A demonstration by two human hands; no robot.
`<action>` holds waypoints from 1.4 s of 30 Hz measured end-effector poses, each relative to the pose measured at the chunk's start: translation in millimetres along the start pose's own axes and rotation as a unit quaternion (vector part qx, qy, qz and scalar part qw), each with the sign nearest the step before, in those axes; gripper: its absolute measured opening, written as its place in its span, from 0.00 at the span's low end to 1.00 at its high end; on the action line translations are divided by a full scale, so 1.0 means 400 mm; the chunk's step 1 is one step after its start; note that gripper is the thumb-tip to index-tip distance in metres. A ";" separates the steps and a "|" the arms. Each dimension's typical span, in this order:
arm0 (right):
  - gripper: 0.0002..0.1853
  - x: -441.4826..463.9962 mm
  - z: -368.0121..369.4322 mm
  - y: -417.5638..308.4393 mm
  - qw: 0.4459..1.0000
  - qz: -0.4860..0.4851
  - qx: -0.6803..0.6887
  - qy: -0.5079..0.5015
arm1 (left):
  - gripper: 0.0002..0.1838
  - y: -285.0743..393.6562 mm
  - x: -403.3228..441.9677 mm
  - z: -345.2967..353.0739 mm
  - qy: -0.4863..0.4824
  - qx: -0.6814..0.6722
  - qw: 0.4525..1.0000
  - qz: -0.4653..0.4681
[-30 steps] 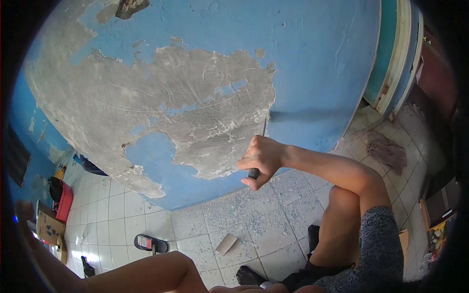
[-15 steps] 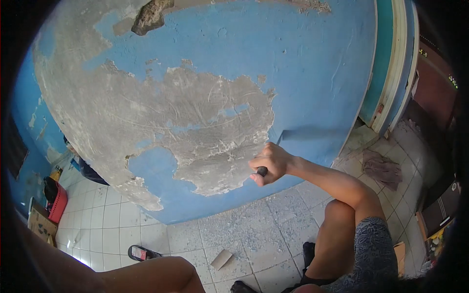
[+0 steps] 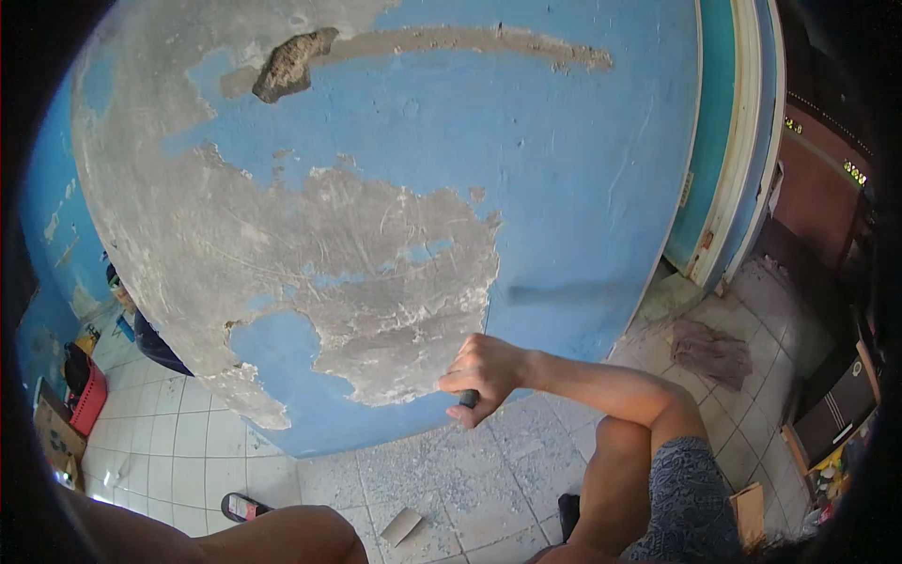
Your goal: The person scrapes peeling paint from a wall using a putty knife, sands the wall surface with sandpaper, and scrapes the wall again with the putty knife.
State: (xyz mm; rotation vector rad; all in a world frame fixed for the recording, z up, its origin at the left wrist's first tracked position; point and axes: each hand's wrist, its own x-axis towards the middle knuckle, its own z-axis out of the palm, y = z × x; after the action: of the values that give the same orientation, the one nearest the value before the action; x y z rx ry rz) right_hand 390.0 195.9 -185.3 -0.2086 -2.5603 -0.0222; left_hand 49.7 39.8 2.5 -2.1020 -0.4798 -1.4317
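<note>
My right hand (image 3: 489, 368) is closed around the dark handle of a scraper (image 3: 468, 399), low against the wall (image 3: 583, 188). The handle's end sticks out below my fist. Its blade is mostly hidden, with only a thin edge showing above the knuckles. Just left of the hand lies the ragged border between blue paint and a large bare grey patch (image 3: 395, 273). My left hand is out of view.
Paint flakes (image 3: 460, 470) and a cardboard piece (image 3: 402, 527) lie on the tiled floor. A slipper (image 3: 243, 508) sits near my left knee. A cloth (image 3: 711, 352) lies by the door frame (image 3: 747, 141). A red basket (image 3: 88, 398) stands far left. The wall has a hole (image 3: 293, 66).
My right hand with the scraper has moved down along the wall. The view has shifted, showing more of the wall's upper part.
</note>
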 end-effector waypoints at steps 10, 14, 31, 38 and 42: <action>0.17 0.000 0.013 0.000 1.000 -0.007 -0.011 -0.007 | 0.33 0.013 -0.013 0.008 0.018 0.014 1.000 0.006; 0.17 0.010 0.014 -0.010 1.000 -0.001 0.000 -0.009 | 0.33 0.020 -0.018 0.006 0.018 0.016 1.000 0.008; 0.20 -0.061 0.038 0.084 1.000 0.009 -0.013 0.001 | 0.33 0.038 -0.004 -0.001 0.013 0.007 1.000 0.024; 0.25 -0.002 0.059 -0.015 0.999 -0.024 0.039 -0.006 | 0.33 0.027 0.039 -0.010 0.014 0.011 0.999 0.048; 0.26 -0.059 0.104 0.046 0.999 0.026 0.009 -0.016 | 0.33 0.013 0.079 -0.012 0.005 0.016 0.998 0.061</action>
State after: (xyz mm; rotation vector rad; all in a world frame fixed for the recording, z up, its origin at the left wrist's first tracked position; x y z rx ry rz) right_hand 390.0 213.1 -233.4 -0.2691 -2.5854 0.0247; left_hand 61.0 32.5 32.0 -2.0613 -0.3608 -1.3555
